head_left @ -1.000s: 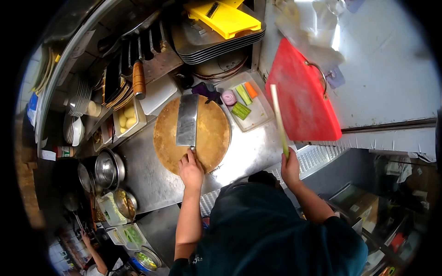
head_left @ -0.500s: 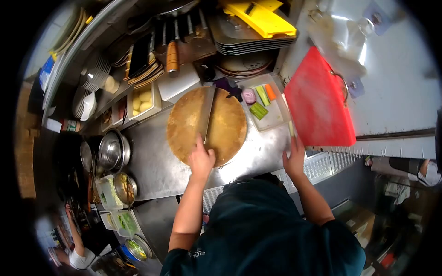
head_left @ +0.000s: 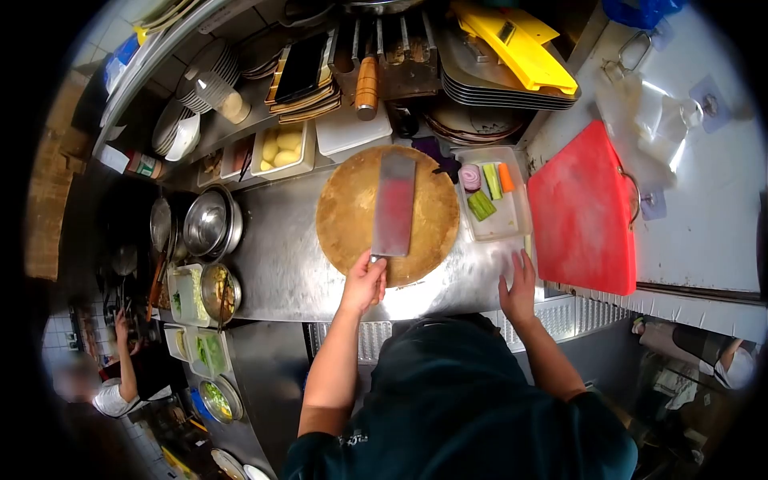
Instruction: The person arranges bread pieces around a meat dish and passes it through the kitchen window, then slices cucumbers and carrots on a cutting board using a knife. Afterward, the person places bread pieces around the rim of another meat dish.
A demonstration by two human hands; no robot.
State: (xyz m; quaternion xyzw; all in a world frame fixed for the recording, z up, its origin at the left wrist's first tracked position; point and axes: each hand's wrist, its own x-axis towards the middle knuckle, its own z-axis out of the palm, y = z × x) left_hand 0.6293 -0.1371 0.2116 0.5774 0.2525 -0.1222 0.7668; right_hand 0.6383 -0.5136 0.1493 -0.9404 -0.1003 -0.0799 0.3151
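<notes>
My left hand (head_left: pixel 364 284) is closed round the handle of a cleaver (head_left: pixel 394 204). The blade's broad face shows, with a red tint on it, over the round wooden chopping board (head_left: pixel 348 196); I cannot tell if it touches the wood. My right hand (head_left: pixel 518 288) is open at the counter's front edge, fingers stretched forward and holding nothing. Just ahead of it are a clear plastic container (head_left: pixel 504 220) and a thin pale strip (head_left: pixel 528 244) that I cannot identify. Inside the container lie a purple onion (head_left: pixel 470 178), green vegetable pieces (head_left: pixel 482 206) and a carrot piece (head_left: pixel 506 177).
A red cutting board (head_left: pixel 588 212) leans at the right. Behind the chopping board are a white lid (head_left: pixel 352 128) and a tub of peeled potatoes (head_left: pixel 284 148). Metal bowls (head_left: pixel 206 222) and a food bowl (head_left: pixel 218 294) stand left. Another person's arm (head_left: pixel 126 352) shows far left.
The cleaver has turned from nearly edge-on to showing its broad face, its handle now nearer the board's front edge. My right hand has drawn back slightly from the container. The whole view has shifted.
</notes>
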